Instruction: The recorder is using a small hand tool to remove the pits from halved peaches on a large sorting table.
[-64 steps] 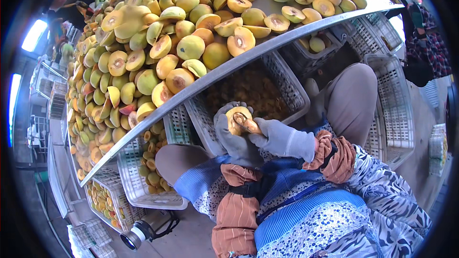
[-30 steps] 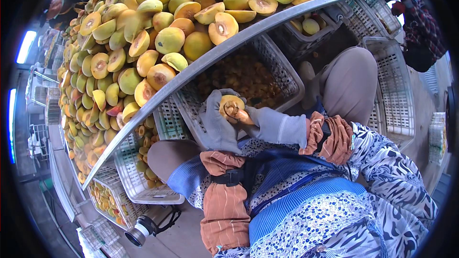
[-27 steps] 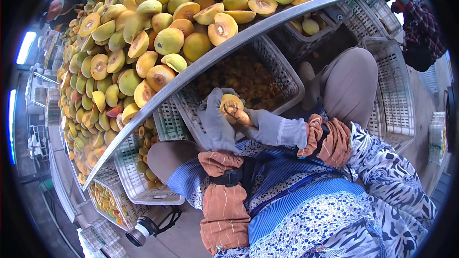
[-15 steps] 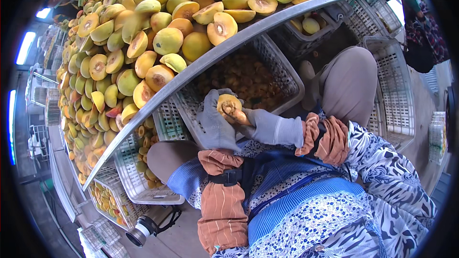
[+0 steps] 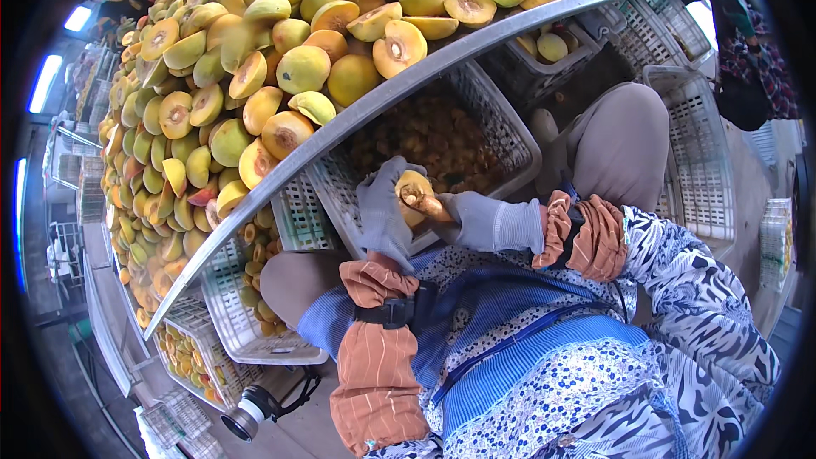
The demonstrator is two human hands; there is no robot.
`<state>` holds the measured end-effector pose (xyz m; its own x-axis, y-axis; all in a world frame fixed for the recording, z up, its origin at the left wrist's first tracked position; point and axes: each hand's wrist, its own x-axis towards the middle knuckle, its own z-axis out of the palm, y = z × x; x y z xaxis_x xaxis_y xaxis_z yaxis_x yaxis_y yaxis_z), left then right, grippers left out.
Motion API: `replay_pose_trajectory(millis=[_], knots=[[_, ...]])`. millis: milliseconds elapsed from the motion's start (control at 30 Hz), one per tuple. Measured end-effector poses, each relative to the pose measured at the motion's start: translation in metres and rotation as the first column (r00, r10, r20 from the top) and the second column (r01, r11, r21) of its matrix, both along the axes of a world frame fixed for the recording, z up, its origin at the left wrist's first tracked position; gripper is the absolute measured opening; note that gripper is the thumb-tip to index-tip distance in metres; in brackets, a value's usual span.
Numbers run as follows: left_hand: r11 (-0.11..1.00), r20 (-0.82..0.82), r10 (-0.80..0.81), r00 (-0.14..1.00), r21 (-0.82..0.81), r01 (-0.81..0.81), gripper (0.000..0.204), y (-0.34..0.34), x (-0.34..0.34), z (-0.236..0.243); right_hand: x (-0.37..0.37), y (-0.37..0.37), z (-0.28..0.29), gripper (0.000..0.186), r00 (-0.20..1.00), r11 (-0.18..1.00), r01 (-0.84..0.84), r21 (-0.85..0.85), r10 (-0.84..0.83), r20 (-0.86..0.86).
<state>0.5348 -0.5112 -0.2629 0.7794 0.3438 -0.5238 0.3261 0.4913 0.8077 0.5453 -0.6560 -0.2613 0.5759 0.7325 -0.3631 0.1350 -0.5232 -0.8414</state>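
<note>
My left hand [image 5: 384,208], in a grey glove, is closed around a yellow peach half [image 5: 411,180], cut face up. My right hand [image 5: 484,221], gloved alike, grips a small tool with a tan handle [image 5: 435,207]. Its tip meets the middle of the peach half; the tip's exact shape is hard to make out. Both hands are over the near edge of a white plastic crate [image 5: 520,138] holding a brownish mass of small pieces. Beyond them, a metal-edged table [image 5: 442,59] bears a large heap of halved peaches [image 5: 302,70].
The table's metal rim curves between my hands and the heap. At left, a white crate [image 5: 255,348] and another lower crate [image 5: 223,384] hold peaches. More crates [image 5: 701,161] stand at right. A black-and-white cylindrical object [image 5: 245,415] is near the floor. Another person's sleeve [image 5: 769,76] shows at far right.
Both hands have shifted slightly right with the peach half and tool. My left forearm has swung a little left, and the tool has turned within the fruit's middle.
</note>
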Motion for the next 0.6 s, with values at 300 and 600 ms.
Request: replay_pose_trajectory(millis=[300,600], knots=[[0.997,-0.016,0.062,0.998,-0.033,-0.063,0.017,0.005,0.002,-0.007,0.011,0.004,0.004,0.033,0.994,0.971,-0.083,-0.225,0.096,0.05],[0.978,-0.039,0.205,0.978,-0.019,-0.206,0.019,-0.007,-0.002,0.007,-0.004,0.02,-0.038,0.035,0.964,0.949,0.183,0.257,-0.122,-0.235]])
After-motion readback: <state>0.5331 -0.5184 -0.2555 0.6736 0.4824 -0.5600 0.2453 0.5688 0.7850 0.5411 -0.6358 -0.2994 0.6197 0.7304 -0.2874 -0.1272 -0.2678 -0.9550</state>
